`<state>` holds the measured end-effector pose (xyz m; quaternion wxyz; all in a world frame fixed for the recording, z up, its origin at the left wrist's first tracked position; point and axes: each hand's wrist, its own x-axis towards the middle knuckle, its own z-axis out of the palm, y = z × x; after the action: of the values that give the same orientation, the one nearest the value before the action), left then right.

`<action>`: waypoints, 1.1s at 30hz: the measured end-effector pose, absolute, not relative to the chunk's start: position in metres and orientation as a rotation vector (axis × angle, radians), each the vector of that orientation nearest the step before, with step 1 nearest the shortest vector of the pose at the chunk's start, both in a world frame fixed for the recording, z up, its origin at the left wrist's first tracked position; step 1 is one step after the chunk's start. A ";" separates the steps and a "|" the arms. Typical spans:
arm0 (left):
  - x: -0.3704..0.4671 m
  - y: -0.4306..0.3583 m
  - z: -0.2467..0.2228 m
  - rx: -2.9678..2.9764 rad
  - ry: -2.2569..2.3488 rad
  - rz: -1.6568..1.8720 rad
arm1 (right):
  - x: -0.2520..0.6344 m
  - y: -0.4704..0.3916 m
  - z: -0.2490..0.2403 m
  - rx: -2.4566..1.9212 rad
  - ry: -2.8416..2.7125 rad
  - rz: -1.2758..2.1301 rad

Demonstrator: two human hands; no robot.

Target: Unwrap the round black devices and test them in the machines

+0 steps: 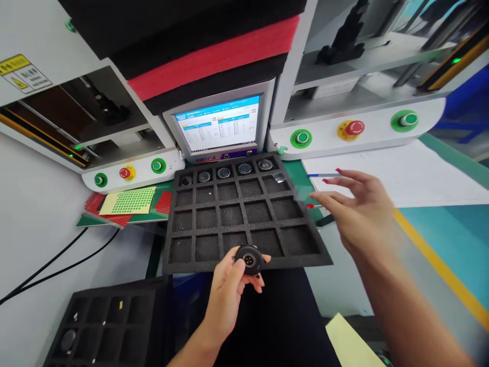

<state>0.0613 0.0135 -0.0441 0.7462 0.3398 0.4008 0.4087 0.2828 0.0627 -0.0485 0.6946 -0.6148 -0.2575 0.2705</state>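
My left hand grips a round black puck-like device, its face with a small ring of metal contacts turned up toward me. It is held over the front edge of a black foam tray. My right hand is raised just right of the tray, blurred, its red-nailed fingertips pinched on what looks like a small piece of clear film. Several round dark devices sit in the tray's back row. Another clear piece lies near its back right corner.
Behind the tray stands a monitor between two machines with green and red buttons. Green dot stickers lie at left, paper and a blue pen at right. A second foam tray is lower left.
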 end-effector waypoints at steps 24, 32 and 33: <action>0.077 -0.013 -0.051 0.692 0.854 0.809 | 0.197 -0.061 -0.039 -1.217 -0.870 0.838; 0.078 -0.022 -0.053 0.818 0.861 0.878 | 0.194 -0.053 -0.033 -1.223 -0.765 0.845; 0.078 -0.023 -0.053 0.827 0.865 0.890 | 0.193 -0.054 -0.034 -1.224 -0.763 0.839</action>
<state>0.0782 -0.0233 -0.0526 0.7348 0.3761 0.3933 0.4048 0.1929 -0.0536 -0.0341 0.6716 -0.5436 -0.3386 0.3726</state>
